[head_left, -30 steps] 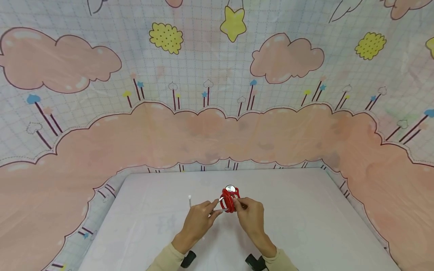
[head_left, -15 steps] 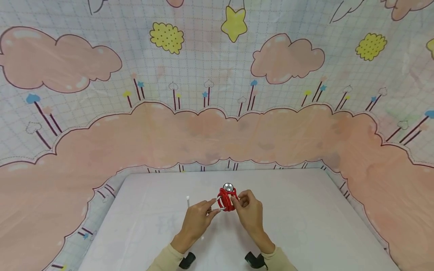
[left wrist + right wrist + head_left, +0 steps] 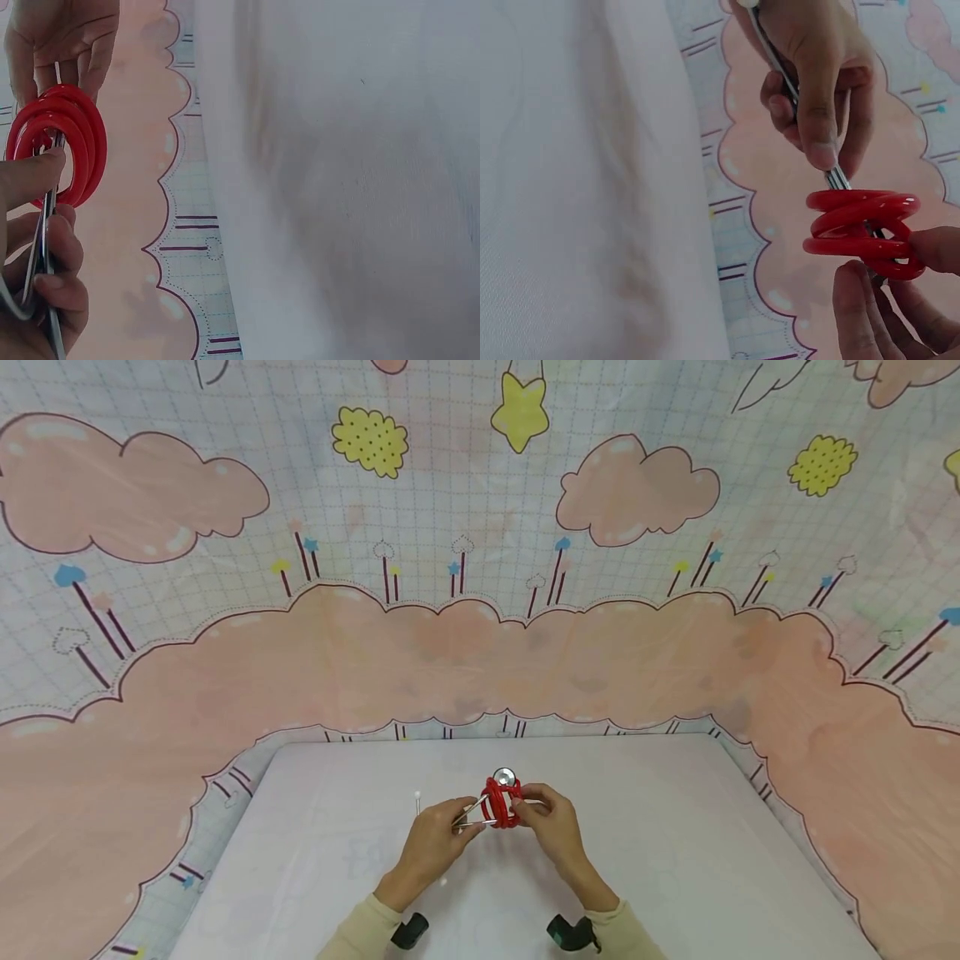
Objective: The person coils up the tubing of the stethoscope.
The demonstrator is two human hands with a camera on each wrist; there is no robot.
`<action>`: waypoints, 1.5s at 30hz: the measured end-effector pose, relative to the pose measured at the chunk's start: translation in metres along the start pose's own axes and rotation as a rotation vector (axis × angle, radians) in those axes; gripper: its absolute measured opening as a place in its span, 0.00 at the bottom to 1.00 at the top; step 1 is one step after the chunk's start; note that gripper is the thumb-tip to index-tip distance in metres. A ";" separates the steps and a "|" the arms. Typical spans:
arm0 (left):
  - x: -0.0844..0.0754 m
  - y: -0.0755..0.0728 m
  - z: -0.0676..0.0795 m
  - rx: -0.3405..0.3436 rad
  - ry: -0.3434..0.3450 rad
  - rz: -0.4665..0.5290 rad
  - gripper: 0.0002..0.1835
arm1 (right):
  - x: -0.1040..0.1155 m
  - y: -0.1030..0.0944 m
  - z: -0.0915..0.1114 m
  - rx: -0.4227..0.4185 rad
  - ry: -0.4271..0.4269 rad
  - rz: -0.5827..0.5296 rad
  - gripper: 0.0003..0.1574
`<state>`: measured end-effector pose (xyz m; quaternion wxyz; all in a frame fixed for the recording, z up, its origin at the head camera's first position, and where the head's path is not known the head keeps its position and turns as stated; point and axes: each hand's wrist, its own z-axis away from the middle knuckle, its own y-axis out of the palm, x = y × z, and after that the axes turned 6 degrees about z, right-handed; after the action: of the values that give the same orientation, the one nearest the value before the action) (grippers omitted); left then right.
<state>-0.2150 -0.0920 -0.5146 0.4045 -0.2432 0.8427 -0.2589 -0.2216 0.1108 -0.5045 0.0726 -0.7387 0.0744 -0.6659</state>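
A stethoscope has its red tubing [image 3: 500,806] wound in several loops, raised over the white table between both hands. Its round silver chestpiece [image 3: 505,777] shows above the coil. My left hand [image 3: 438,839] grips the metal ear tubes [image 3: 837,178], which run toward the red loops. One ear tube sticks out beyond that hand, ending in a white ear tip [image 3: 417,795]. My right hand [image 3: 551,831] pinches the coil from its right side with thumb and fingers. In the left wrist view, the loops [image 3: 96,142] lie around the metal between the two hands.
The white table [image 3: 675,843] spreads out under both hands. Behind it and along its sides is a cloth [image 3: 480,668] printed with clouds and stars. A black wrist device [image 3: 410,931] sits at the left cuff, and another black device [image 3: 572,933] at the right.
The coil and chestpiece have shifted slightly left, and the chestpiece has turned to show its round face. Right fingers have moved along the coil's right side. The left hand keeps its grip.
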 end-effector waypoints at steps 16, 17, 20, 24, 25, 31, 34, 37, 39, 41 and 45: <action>0.025 0.011 -0.012 0.143 -0.187 0.144 0.17 | -0.023 0.002 -0.024 0.027 0.150 -0.163 0.25; 0.027 0.012 -0.013 0.152 -0.204 0.155 0.17 | -0.025 0.002 -0.025 0.030 0.158 -0.173 0.26; 0.031 0.015 -0.014 0.169 -0.241 0.189 0.17 | -0.029 0.002 -0.028 0.039 0.169 -0.184 0.28; 0.037 0.018 -0.017 0.187 -0.273 0.224 0.16 | -0.036 0.003 -0.033 0.048 0.190 -0.198 0.28; 0.039 0.020 -0.017 0.190 -0.278 0.230 0.15 | -0.038 0.004 -0.034 0.049 0.197 -0.200 0.28; 0.048 0.026 -0.020 0.215 -0.322 0.277 0.14 | -0.050 0.008 -0.041 0.039 0.234 -0.199 0.26; 0.051 0.029 -0.020 0.227 -0.337 0.287 0.13 | -0.055 0.010 -0.042 0.036 0.239 -0.186 0.25; 0.055 0.032 -0.019 0.235 -0.349 0.275 0.13 | -0.059 0.011 -0.042 0.035 0.243 -0.171 0.25; 0.057 0.035 -0.018 0.239 -0.352 0.263 0.13 | -0.061 0.012 -0.042 0.034 0.248 -0.162 0.25; 0.059 0.036 -0.017 0.244 -0.360 0.256 0.12 | -0.063 0.012 -0.042 0.037 0.251 -0.149 0.25; 0.062 0.039 -0.015 0.252 -0.359 0.249 0.12 | -0.065 0.013 -0.042 0.044 0.252 -0.139 0.25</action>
<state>-0.2696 -0.0978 -0.5652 0.6037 -0.1274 0.7418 -0.2627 -0.2704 0.1114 -0.5661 0.0326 -0.6507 0.0168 -0.7585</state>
